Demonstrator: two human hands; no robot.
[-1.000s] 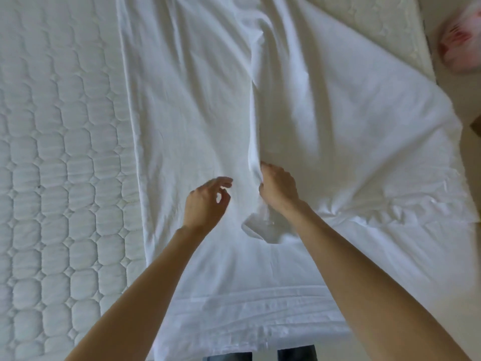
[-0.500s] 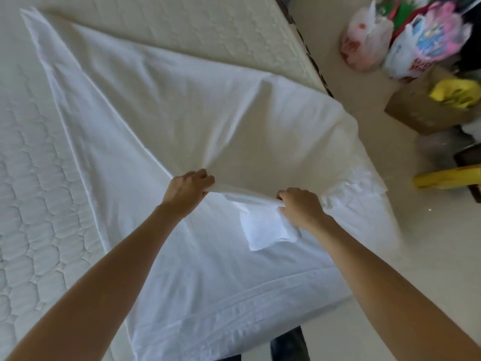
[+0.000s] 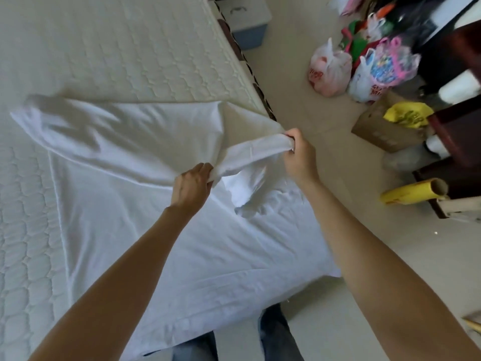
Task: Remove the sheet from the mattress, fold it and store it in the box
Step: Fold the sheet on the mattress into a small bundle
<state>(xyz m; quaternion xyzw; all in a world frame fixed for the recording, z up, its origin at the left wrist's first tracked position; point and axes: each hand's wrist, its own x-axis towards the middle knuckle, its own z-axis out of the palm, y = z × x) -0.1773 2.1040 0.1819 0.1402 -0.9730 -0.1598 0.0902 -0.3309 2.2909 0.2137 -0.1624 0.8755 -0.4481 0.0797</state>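
Note:
A white sheet (image 3: 135, 209) lies partly folded over the near right corner of the quilted mattress (image 3: 125, 53). My left hand (image 3: 191, 187) grips a bunched edge of the sheet near its middle. My right hand (image 3: 299, 155) holds the same edge further right, past the mattress side, so a band of cloth is stretched taut between the two hands. A loose flap hangs below that band. A blue box with a white lid (image 3: 247, 22) stands on the floor beside the bed, at the top of the view.
Several filled plastic bags (image 3: 330, 71) and a cardboard box with a yellow bag (image 3: 390, 126) crowd the floor at the right. Dark wooden furniture (image 3: 458, 142) and a yellow roll (image 3: 413, 194) sit further right. Beige floor runs beside the bed.
Both hands took hold of the sheet's edge and lifted it, then moved right with it. The far part of the sheet has been drawn nearer across the mattress. My view swung right.

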